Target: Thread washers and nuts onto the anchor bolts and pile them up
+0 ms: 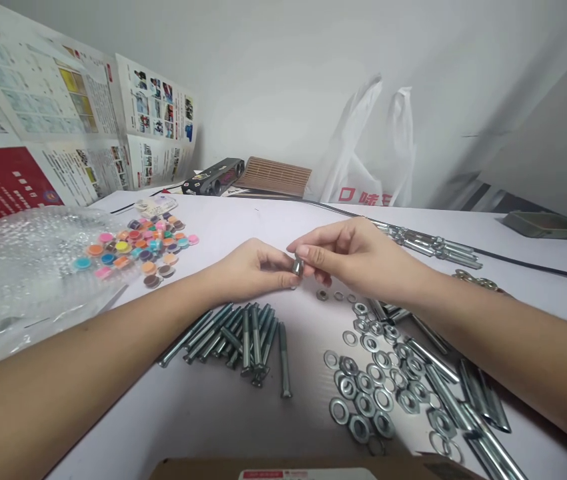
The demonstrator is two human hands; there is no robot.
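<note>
My left hand (pixel 258 270) is closed, its thumb and fingers around a small shiny metal piece (pixel 297 265). My right hand (pixel 348 257) pinches the same piece from the other side with thumb and forefinger. Fingers cover most of it, so its full shape is hidden. Below my left hand lies a pile of steel bolts (pixel 213 337) with flared ends, and one bolt (pixel 284 360) lies apart. A nut (pixel 322 294) and small washers rest just under my right hand. Many loose nuts and washers (pixel 365 381) spread nearer me, beside metal sleeves (pixel 446 393) under my right forearm.
Assembled expansion bolts (pixel 428 245) lie at the back right, near a grey tray (pixel 546 225). Colourful small pots (pixel 133 247) and bubble wrap (pixel 28 267) occupy the left. A white plastic bag (pixel 358 153) stands behind; a cardboard box (pixel 203 469) edges the front.
</note>
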